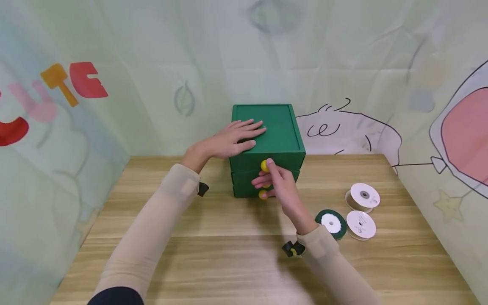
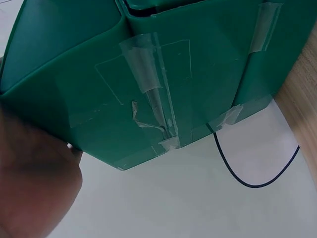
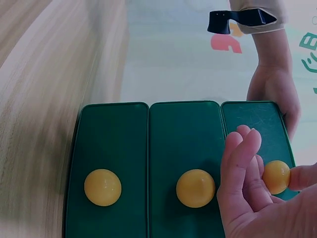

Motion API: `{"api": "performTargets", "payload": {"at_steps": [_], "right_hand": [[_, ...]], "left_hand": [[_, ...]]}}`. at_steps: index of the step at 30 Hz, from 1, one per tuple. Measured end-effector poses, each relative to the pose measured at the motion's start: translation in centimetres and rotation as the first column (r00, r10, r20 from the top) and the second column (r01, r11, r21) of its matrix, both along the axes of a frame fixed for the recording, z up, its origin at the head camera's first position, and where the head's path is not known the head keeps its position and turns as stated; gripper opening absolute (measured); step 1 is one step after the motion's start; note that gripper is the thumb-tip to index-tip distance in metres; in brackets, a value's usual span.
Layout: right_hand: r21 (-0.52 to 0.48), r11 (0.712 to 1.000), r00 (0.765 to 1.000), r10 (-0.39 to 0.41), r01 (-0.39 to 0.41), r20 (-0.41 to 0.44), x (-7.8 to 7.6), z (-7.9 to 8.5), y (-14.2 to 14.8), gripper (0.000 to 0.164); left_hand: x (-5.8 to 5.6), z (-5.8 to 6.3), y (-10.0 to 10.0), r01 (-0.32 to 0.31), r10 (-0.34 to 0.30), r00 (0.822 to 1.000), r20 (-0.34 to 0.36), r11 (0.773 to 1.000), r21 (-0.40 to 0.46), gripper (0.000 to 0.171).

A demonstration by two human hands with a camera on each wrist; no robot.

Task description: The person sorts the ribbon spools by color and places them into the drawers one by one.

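Note:
A green drawer cabinet [image 1: 280,127] stands on the table against the back wall, its front bearing three drawers with round yellow knobs. My left hand [image 1: 232,140] rests flat on the left part of its top, fingers spread. At the front, my right hand [image 1: 284,184] pinches the top drawer's knob [image 3: 276,177] between thumb and fingers. The middle knob [image 3: 195,188] and the bottom knob [image 3: 102,187] show plainly in the right wrist view. Clear tape [image 2: 143,64] runs over the seams on the cabinet's side in the left wrist view.
Right of the cabinet lie a dark green ribbon roll [image 1: 331,223] and two white spools [image 1: 364,195], one behind the other [image 1: 361,224]. They are close to my right forearm. A printed cloth wall [image 1: 213,51] surrounds the wooden table [image 1: 228,258] at the back and sides.

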State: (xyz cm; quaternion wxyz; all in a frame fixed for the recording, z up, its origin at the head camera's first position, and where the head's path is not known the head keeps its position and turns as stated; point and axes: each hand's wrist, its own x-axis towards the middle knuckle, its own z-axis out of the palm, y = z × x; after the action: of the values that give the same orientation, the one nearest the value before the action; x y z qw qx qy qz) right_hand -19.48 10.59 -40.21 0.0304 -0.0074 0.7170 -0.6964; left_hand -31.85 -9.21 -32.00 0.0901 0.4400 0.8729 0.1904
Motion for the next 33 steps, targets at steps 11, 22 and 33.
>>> {"api": "performTargets", "payload": {"at_steps": [11, 22, 33], "right_hand": [[0.005, 1.000, 1.000, -0.003, 0.003, 0.012, 0.8, 0.4, 0.2, 0.064], [0.026, 1.000, 1.000, 0.009, -0.010, 0.021, 1.7, 0.1, 0.5, 0.066], [0.024, 1.000, 1.000, 0.008, -0.009, 0.030, 2.5, -0.2, 0.6, 0.065]], "left_hand": [[0.2, 0.3, 0.3, -0.001, 0.001, 1.000, 0.007, 1.000, -0.030, 0.059], [0.1, 0.3, 0.6, 0.002, -0.001, 1.000, 0.004, 0.999, -0.033, 0.059], [-0.1, -0.1, 0.7, -0.004, 0.004, 1.000, 0.006, 1.000, -0.024, 0.059]]}}
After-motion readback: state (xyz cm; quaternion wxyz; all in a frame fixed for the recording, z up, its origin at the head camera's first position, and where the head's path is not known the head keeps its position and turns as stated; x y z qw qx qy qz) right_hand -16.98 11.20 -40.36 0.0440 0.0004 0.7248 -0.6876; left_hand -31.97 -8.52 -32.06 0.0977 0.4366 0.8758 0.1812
